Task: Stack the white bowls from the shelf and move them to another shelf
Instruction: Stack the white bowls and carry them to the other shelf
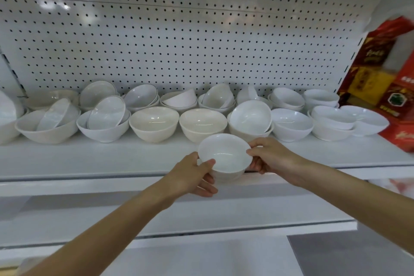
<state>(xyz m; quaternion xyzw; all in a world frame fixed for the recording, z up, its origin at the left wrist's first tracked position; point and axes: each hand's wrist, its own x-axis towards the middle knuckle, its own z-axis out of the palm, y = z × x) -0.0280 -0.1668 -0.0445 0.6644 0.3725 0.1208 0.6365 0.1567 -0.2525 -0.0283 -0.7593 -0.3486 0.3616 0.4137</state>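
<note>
At the front edge of a white shelf (89, 157), a small white bowl (225, 154) is held upright between both hands, just above the shelf lip. The left hand (192, 175) grips its near-left rim, thumb over the edge and fingers curled beneath. The right hand (271, 157) pinches the right rim. A second bowl (226, 176) seems nested under it. Behind, two rows of white and cream bowls (154, 123) line the shelf, several tilted inside others, against a perforated back panel (179, 40). A red box (385, 78) stands at the right end.
</note>
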